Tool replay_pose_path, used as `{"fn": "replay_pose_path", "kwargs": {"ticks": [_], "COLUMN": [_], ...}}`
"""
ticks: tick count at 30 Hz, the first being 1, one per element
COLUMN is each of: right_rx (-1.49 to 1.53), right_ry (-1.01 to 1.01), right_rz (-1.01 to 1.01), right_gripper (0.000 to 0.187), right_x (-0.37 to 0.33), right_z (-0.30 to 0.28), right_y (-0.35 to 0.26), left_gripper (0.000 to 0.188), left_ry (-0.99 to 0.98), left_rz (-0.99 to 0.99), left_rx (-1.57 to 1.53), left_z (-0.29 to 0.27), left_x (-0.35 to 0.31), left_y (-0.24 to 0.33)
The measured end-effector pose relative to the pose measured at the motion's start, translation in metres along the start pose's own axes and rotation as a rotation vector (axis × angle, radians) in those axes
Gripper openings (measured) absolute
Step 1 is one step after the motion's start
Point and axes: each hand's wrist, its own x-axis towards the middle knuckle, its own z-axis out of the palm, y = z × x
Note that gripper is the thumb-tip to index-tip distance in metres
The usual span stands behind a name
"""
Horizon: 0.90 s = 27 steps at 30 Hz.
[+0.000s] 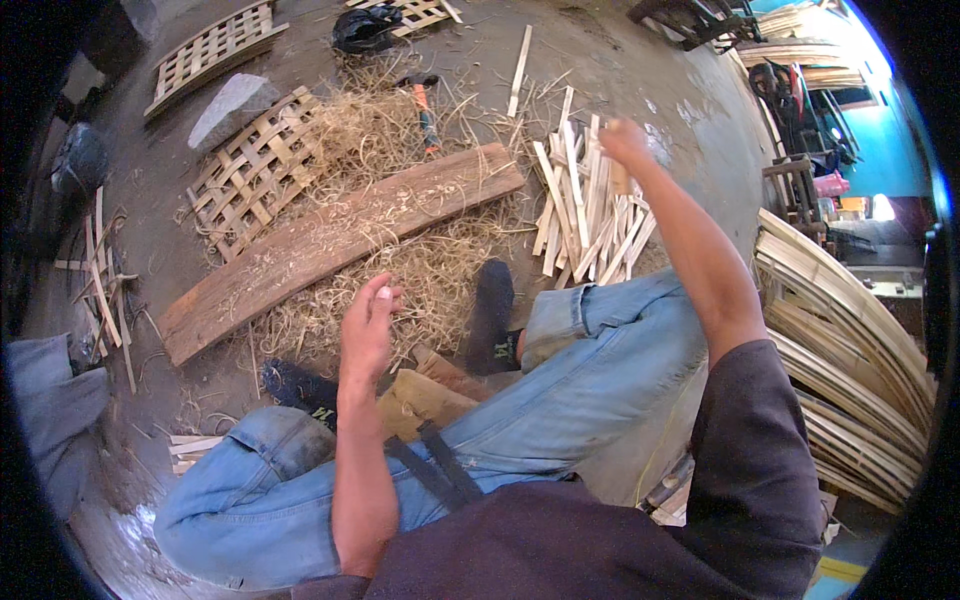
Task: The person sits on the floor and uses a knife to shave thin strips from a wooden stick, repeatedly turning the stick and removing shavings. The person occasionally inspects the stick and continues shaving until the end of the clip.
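Pale wood strips heaped loosely on floor, just beyond right trouser cuff. Right hand at heap's far edge, fingers curled; cannot tell whether anything is gripped. Left hand half-spread, seemingly bare, above curly shavings. Reddish-brown plank lies slantwise across shavings, just ahead of left hand. Beyond plank: orange-handled tool, woven slat panel, grey stone.
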Motion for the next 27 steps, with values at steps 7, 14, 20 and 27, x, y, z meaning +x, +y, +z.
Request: {"fn": "replay_pose_path", "kwargs": {"ticks": [7,14,20,27], "right_rx": [0.232,0.059,-0.143,-0.349], "right_ry": [-0.252,-0.286,-0.516,-0.279], "right_rz": [-0.765,-1.094,-0.909,-0.946], "right_gripper": [0.044,0.045,0.046,0.047], "right_x": [-0.064,-0.1,-0.082,-0.026], "right_z": [-0.04,-0.01,-0.026,0.002], "right_y": [-0.252,-0.408,-0.452,-0.194], "left_gripper": [0.036,0.041,0.036,0.034], "left_ry": [-0.026,0.119,0.347,0.954], "left_rz": [0.013,0.135,0.228,0.552], "left_rx": [0.182,0.329,0.406,0.347], "left_z": [0.016,-0.019,-0.074,-0.188], "left_x": [0.003,-0.014,-0.063,-0.249], "left_y": [-0.01,-0.008,0.032,0.127]}}
